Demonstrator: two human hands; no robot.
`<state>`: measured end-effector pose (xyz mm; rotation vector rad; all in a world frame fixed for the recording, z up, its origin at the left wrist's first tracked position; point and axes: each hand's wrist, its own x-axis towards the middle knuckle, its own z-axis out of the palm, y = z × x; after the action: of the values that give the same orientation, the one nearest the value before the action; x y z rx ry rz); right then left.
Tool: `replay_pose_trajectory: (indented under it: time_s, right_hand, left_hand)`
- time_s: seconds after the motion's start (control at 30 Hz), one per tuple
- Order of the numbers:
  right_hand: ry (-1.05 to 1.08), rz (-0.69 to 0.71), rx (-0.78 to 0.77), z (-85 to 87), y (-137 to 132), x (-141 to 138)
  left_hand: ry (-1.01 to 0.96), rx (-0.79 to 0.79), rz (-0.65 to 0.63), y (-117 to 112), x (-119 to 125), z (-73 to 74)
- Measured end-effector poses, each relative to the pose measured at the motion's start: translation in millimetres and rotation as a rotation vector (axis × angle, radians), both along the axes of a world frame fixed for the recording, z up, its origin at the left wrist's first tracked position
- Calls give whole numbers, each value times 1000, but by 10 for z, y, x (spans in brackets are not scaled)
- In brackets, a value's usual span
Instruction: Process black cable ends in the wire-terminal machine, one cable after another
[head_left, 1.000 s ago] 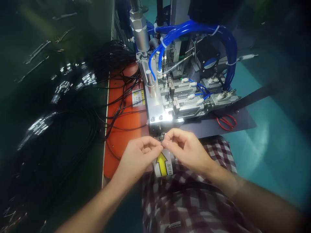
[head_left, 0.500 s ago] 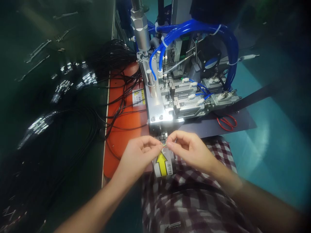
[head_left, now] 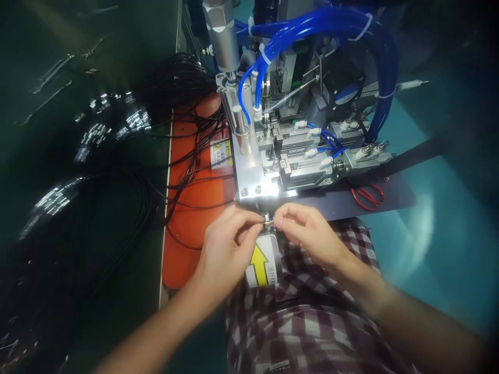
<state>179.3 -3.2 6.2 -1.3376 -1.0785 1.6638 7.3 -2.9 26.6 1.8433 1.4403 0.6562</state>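
Observation:
Thin coloured wires [head_left: 269,222] stretch across the short gap between my two hands, in front of the machine's bright metal block [head_left: 257,182]. My left hand [head_left: 234,241] is closed in a pinch on the wires from the left. From the other side, my right hand [head_left: 307,228] pinches them between thumb and fingertips. The wire ends are hidden in the fingers. Just below the fingertips is a white cover with a yellow arrow [head_left: 260,265], partly behind my left thumb. A small metal fitting [head_left: 267,215] shows right behind the wires.
Black cables [head_left: 191,150] run over the orange base [head_left: 198,228] to a dark pile at left with shiny ends [head_left: 50,200]. Thick blue air tubes [head_left: 319,26] arch above the machine. Red-handled scissors [head_left: 367,196] lie at right, on a dark plate [head_left: 397,196].
My hands have drawn slightly apart, so more of the coloured wires shows between them. Both sit a little higher in the view, nearer the metal block. The camera view has shifted slightly.

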Motion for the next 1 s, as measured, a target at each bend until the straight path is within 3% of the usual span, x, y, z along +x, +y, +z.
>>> replay_pose_trajectory:
  time_s: [0.2,0.3,0.57,0.77,1.0]
  right_hand:
    - [-27,-48,-23,-125,44,-3]
    - [-65,-51,-17,-151,47,-18]
    - [-107,-37,-25,-140,57,-22]
    - [-110,-49,-39,-149,46,-38]
    - [-104,-76,-43,-150,30,-48]
  left_hand:
    - [117,294,-202,24,-51,-176]
    - [111,352,-247,43,-78,-224]
    - [77,404,-234,64,-93,-273]
    - [139,453,-239,44,-104,-324]
    - [239,509,-256,54,-67,-286]
